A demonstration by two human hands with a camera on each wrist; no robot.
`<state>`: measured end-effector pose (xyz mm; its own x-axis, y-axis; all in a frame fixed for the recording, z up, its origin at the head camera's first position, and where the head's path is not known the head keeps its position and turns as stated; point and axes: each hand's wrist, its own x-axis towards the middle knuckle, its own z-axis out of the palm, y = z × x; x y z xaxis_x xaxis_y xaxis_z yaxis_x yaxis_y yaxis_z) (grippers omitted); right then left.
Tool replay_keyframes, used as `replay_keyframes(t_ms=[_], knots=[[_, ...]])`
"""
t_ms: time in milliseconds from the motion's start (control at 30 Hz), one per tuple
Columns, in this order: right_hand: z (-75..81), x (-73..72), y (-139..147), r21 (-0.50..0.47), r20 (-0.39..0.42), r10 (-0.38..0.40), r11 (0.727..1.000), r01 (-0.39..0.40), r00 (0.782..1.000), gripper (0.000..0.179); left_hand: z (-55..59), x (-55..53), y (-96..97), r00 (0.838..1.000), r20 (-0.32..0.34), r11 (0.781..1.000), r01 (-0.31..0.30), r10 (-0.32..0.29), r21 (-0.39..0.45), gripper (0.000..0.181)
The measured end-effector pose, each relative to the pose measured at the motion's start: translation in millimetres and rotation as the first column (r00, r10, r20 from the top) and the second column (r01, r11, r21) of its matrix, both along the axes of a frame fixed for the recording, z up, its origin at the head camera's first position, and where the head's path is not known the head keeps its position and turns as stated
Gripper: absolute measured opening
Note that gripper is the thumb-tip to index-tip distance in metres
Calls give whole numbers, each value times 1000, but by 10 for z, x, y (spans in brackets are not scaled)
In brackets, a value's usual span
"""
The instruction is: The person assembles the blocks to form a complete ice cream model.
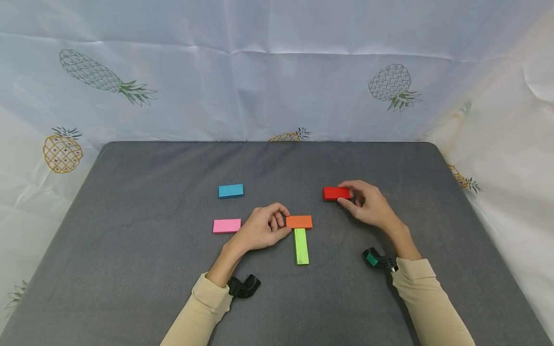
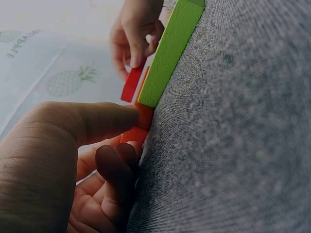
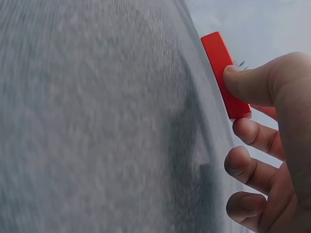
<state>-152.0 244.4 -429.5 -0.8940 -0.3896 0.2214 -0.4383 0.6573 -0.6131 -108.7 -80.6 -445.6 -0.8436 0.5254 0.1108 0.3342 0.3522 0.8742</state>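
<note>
Between the fingers of your right hand (image 1: 367, 203), red (image 1: 335, 193) sits pinched; your left hand (image 1: 261, 228) grips orange (image 1: 300, 221): hold it steady against green (image 1: 301, 247), and keep red level.

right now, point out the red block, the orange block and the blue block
Red block (image 1: 334, 192), head view: on its top face.
Orange block (image 1: 299, 221), head view: on its top face.
Blue block (image 1: 231, 190), head view: on its top face.
</note>
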Motion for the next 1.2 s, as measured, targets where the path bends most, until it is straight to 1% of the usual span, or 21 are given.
replay_keyframes(t_ms=[267,467,733,867,1200], knots=[[13,25,-133,-4,-21,27,1000,-27,999,30,7,-4,5,1000,20,1000,4,-4,0,22],[15,58,-236,6,3,11,1000,-11,1000,30,12,-4,8,1000,19,1000,3,-3,2,22],[12,69,-371,-2,6,30,1000,-30,1000,28,9,-7,13,1000,6,1000,-4,4,12,22],[8,76,-434,3,21,31,1000,-31,999,27,5,-12,17,1000,7,1000,-6,6,9,21],[0,98,-560,48,43,24,999,-26,999,31,2,-8,18,1000,27,1000,-4,3,7,22]])
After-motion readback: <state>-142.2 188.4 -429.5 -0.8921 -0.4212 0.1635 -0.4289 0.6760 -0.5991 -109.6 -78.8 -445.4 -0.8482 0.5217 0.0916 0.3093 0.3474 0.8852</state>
